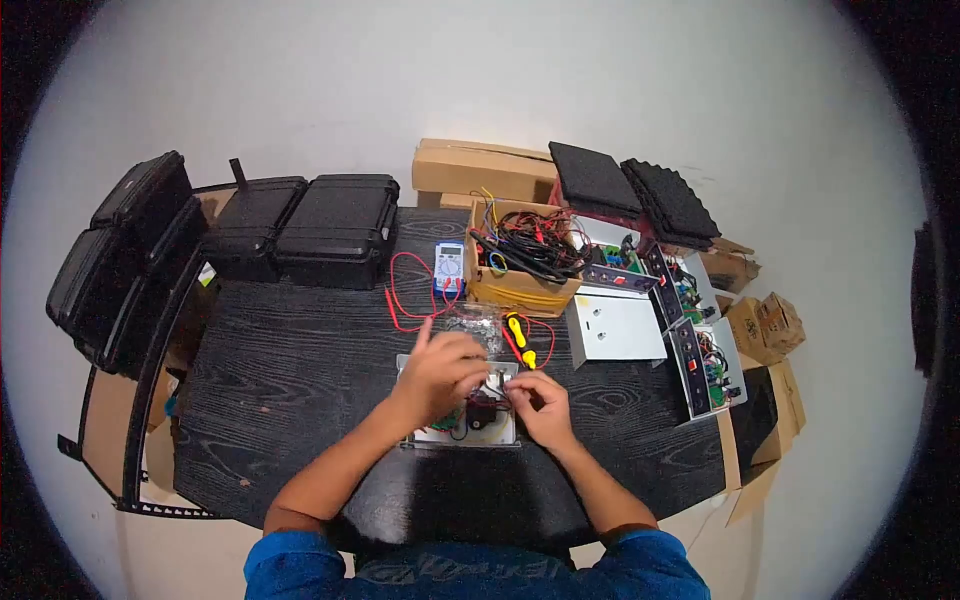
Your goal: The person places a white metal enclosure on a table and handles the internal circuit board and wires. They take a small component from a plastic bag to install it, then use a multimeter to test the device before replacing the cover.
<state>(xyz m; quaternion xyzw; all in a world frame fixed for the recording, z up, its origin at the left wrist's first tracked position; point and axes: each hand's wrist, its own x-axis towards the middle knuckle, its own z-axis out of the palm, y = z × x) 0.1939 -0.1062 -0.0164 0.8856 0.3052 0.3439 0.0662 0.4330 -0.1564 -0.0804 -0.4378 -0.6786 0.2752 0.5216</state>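
Note:
In front of me on the table lies an open white metal enclosure (508, 432) with a green board, a black component (482, 411) and wires inside. My left hand (440, 372) is over its upper left part, with bent fingers drawn together near the middle; anything between them is hidden. At the upper right edge, my right hand (543, 405) pinches with thumb and fingertips close to thin wires, and what it grips is too small to name. Just beyond the hands lies a clear plastic bag (478, 325) of small parts. A yellow and black screwdriver (518, 335) rests right of the bag.
A blue and white multimeter (450, 265) with red leads (392, 305) lies behind. Next to it stands a cardboard box (515, 292) full of cables. Several open enclosures with boards (712, 375) and a closed white case (620, 330) are at right. Black hard cases (335, 225) line the left.

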